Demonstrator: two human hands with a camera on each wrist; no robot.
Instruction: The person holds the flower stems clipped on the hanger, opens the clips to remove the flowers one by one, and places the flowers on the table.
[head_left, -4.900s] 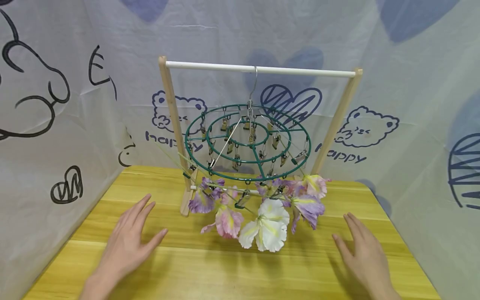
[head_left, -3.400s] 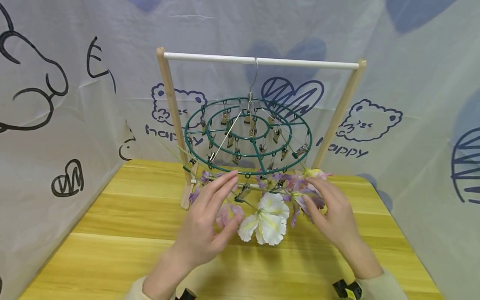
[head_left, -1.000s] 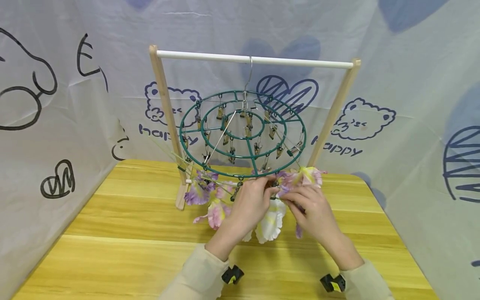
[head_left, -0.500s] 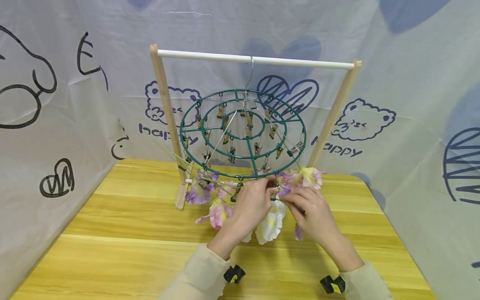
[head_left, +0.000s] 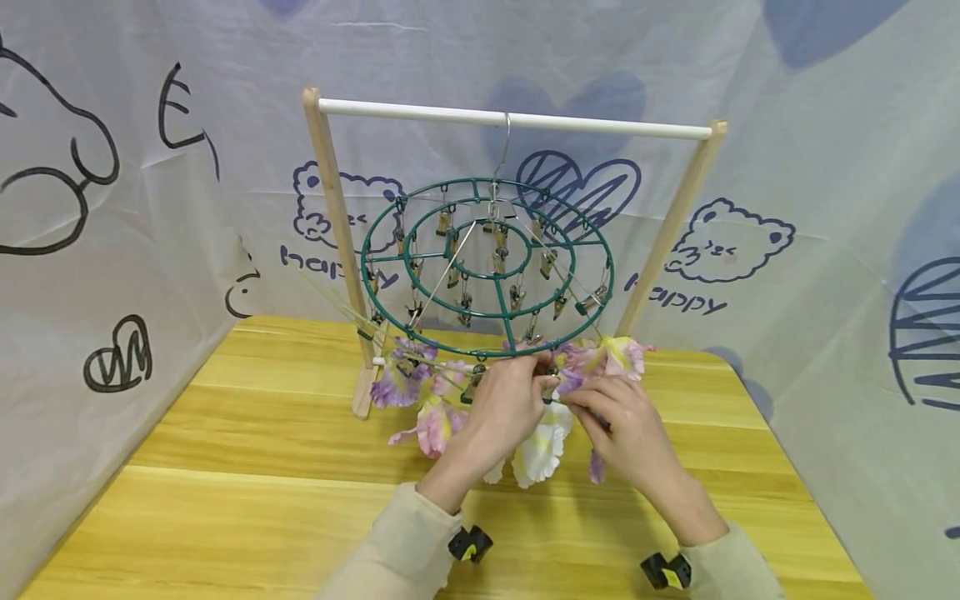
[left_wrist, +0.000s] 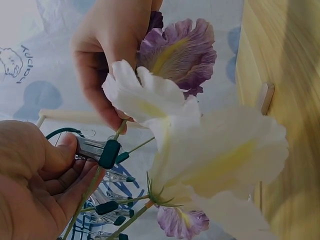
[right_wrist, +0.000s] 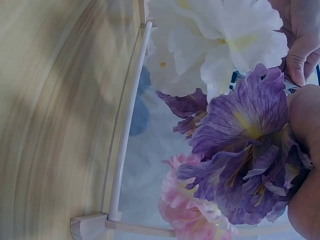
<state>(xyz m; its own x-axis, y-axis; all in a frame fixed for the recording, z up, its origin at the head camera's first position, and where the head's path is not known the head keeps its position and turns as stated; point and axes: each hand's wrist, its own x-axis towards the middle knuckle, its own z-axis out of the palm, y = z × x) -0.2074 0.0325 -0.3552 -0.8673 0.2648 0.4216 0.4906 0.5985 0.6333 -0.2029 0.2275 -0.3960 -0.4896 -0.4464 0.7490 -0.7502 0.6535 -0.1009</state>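
In the head view my left hand and right hand meet under the front rim of a round green clip hanger. The left wrist view shows my left thumb and fingers gripping a metal clip with green tips. A thin green flower stem runs through those tips, and my right thumb and finger pinch it just beyond the clip. A purple artificial flower hangs close by my right hand in the right wrist view. In front is a white flower, partly hidden by my left hand.
The hanger hooks on the white bar of a wooden stand on the wooden table. Several bare clips dangle from its rings. Pink and purple flowers hang at left, another pink flower at right.
From apart on either side of the flowers, both hands came inward and took hold of the clip and stem. Over the last second they have hardly moved.
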